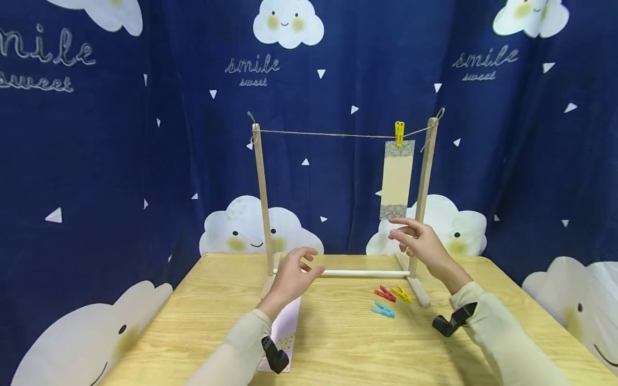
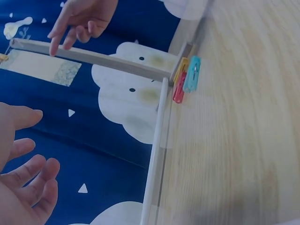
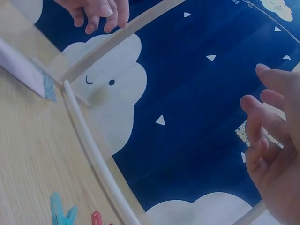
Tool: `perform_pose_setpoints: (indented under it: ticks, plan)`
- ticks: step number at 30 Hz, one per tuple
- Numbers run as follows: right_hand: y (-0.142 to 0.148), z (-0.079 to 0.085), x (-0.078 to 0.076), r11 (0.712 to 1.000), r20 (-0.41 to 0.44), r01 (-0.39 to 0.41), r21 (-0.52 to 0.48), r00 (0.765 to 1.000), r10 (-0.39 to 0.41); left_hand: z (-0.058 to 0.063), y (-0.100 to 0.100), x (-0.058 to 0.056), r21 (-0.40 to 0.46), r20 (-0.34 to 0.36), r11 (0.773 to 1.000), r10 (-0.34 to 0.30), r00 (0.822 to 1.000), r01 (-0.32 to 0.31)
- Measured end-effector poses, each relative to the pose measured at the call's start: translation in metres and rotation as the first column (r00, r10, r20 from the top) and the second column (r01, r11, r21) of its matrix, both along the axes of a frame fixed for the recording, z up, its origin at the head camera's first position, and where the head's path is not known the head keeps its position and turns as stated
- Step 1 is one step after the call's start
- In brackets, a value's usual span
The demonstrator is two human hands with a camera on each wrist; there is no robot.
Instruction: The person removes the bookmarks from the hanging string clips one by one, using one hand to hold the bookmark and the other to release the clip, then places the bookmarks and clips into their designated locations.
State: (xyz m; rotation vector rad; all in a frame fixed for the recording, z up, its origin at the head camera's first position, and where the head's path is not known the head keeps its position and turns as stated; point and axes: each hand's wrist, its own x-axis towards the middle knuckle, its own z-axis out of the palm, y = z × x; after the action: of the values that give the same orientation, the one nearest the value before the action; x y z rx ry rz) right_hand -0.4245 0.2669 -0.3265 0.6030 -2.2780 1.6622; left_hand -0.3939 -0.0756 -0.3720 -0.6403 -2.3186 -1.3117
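A cream card (image 1: 397, 179) with patterned ends hangs from a string (image 1: 328, 134), gripped at its top by a yellow clothespin (image 1: 399, 133). My right hand (image 1: 427, 247) is just below the card's lower end, fingers loosely bent and holding nothing. Above the table, my left hand (image 1: 293, 276) hovers near the foot of the left post, its fingers relaxed around nothing. Partly covered by the left forearm, a pink card (image 1: 285, 332) lies on the table. Red (image 1: 384, 293), yellow (image 1: 402, 294) and blue (image 1: 383, 309) clothespins lie together below the right hand.
A wooden left post (image 1: 263, 198) and right post (image 1: 425, 177) carry the string; a white rod (image 1: 364, 273) joins them low down. The stand rests near the back of the wooden table (image 1: 347, 343), in front of a dark blue curtain (image 1: 333, 171) with clouds.
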Motion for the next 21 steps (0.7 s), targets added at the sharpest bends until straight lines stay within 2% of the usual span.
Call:
perform_pose_setpoints:
  ticks: [8,14,21]
  plan:
    - [0.002,0.004,-0.003,0.996,-0.009,-0.016,-0.087,1.000,0.016,0.006,0.009,-0.006,0.046,0.011,0.997,-0.067,0.998,0.067]
    - [0.001,0.012,-0.006,0.994,-0.024,-0.023,-0.105,0.999,0.021,0.009,0.017,-0.009,0.074,0.031,0.994,-0.085,0.996,0.083]
    - [-0.001,0.022,-0.008,0.989,-0.060,-0.034,-0.147,0.998,0.026,0.011,0.026,-0.015,0.104,0.022,0.990,-0.094,0.995,0.091]
